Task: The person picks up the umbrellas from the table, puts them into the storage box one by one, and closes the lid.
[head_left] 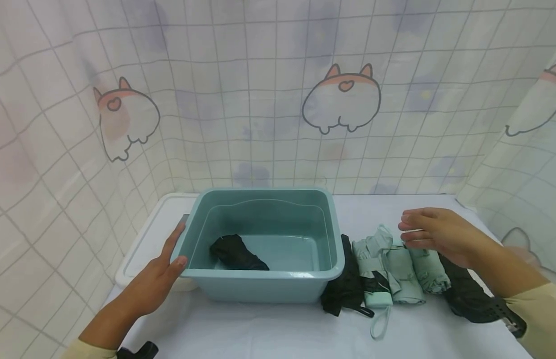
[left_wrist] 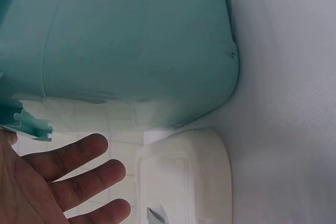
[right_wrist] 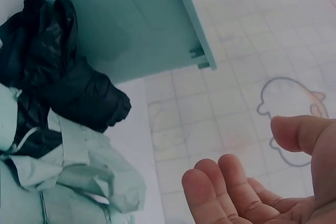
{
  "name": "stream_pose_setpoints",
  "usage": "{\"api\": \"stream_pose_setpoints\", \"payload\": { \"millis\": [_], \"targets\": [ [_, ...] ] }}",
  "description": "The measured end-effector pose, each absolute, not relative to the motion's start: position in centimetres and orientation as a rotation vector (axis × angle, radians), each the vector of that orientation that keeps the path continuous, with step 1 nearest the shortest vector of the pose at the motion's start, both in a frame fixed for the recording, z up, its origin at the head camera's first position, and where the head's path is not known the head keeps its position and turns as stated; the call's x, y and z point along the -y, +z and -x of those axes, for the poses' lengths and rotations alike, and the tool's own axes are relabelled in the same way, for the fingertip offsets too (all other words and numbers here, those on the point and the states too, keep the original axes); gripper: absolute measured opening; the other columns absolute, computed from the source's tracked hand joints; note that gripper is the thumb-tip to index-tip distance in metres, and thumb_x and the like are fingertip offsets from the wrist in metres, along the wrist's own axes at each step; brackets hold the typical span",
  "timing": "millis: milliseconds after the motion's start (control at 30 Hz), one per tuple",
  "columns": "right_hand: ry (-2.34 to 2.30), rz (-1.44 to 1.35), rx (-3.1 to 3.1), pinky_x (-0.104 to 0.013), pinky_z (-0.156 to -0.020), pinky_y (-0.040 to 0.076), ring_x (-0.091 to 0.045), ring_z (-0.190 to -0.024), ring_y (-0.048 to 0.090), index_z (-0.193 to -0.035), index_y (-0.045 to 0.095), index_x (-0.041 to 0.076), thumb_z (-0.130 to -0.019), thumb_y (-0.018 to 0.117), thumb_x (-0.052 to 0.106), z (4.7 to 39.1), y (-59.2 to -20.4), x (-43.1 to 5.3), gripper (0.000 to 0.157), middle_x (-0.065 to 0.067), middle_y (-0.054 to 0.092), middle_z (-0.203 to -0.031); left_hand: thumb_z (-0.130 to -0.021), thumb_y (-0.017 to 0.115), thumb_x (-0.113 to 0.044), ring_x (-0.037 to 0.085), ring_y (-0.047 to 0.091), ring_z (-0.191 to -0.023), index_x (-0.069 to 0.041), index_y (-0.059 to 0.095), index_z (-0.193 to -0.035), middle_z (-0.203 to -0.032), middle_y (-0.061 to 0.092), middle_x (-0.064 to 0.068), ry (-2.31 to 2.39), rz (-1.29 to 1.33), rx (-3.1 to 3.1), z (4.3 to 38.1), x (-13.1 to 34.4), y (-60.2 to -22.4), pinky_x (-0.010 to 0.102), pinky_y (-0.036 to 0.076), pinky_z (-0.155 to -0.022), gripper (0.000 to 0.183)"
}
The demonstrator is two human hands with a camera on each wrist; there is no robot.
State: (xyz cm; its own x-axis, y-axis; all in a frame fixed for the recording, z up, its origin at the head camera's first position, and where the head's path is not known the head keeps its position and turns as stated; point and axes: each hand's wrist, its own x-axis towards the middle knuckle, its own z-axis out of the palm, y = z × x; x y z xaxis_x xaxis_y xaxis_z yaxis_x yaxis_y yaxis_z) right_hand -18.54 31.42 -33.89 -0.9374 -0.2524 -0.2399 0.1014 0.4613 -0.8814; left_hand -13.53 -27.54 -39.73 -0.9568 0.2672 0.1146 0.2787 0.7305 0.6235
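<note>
A teal plastic tub stands on the white-covered table, with a rolled black bundle lying inside at the left. My left hand is at the tub's left rim, its thumb by the edge. Three of its fingers extend apart from the tub's outer wall in the left wrist view. My right hand hovers, fingers loosely bent and holding nothing, over a row right of the tub: a black bundle, a mint folded umbrella with a wrist loop, two rolled mint bundles and another black bundle.
A white lidded box sits left of the tub, partly behind my left hand. Grid-patterned curtains with corgi drawings enclose the table at the back and both sides. White cloth covers the table's front.
</note>
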Motion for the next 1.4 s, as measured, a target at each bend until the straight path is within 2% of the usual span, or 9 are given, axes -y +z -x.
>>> {"api": "stream_pose_setpoints", "payload": {
  "millis": [200,667,1033,1400],
  "targets": [
    [-1.422,0.109,-2.365,-0.037,-0.097,0.052,-0.036,-0.126,0.06,-0.156,0.022,-0.011,-0.109,0.049,0.041,18.4,-34.2,-33.6,0.075,-0.033,0.042,-0.151,-0.112,0.035,-0.034,0.052,0.053,-0.124,-0.04,-0.008,-0.163,-0.148,0.045,0.032,-1.044,0.477,2.906,13.6,27.4,-39.5,0.074,0.044,-0.089,0.067],
    [-1.374,0.053,-2.359,-0.041,-0.091,0.055,-0.038,-0.123,0.06,-0.154,0.02,-0.016,-0.11,0.05,0.034,18.4,-35.9,-37.7,0.073,-0.038,0.039,-0.149,-0.112,0.035,-0.035,0.053,0.053,-0.125,-0.04,-0.008,-0.164,-0.148,0.045,0.033,-1.035,0.476,2.906,13.7,27.4,-39.4,0.075,0.043,-0.089,0.067],
    [-1.302,-0.012,-2.371,-0.047,-0.091,0.055,-0.044,-0.123,0.059,-0.151,0.016,-0.021,-0.111,0.044,0.039,18.8,-37.2,-40.5,0.077,-0.043,0.033,-0.151,-0.112,0.035,-0.035,0.054,0.053,-0.124,-0.039,-0.008,-0.164,-0.147,0.045,0.033,-1.034,0.456,2.907,13.6,27.3,-39.5,0.075,0.044,-0.089,0.067],
    [-1.228,-0.133,-2.373,-0.051,-0.092,0.054,-0.051,-0.123,0.056,-0.148,0.017,-0.024,-0.111,0.043,0.042,19.4,-38.1,-42.7,0.08,-0.044,0.035,-0.148,-0.112,0.034,-0.035,0.054,0.053,-0.125,-0.041,-0.008,-0.163,-0.149,0.043,0.032,-1.059,0.456,2.902,13.4,27.5,-39.9,0.075,0.044,-0.089,0.067]
  ]
}}
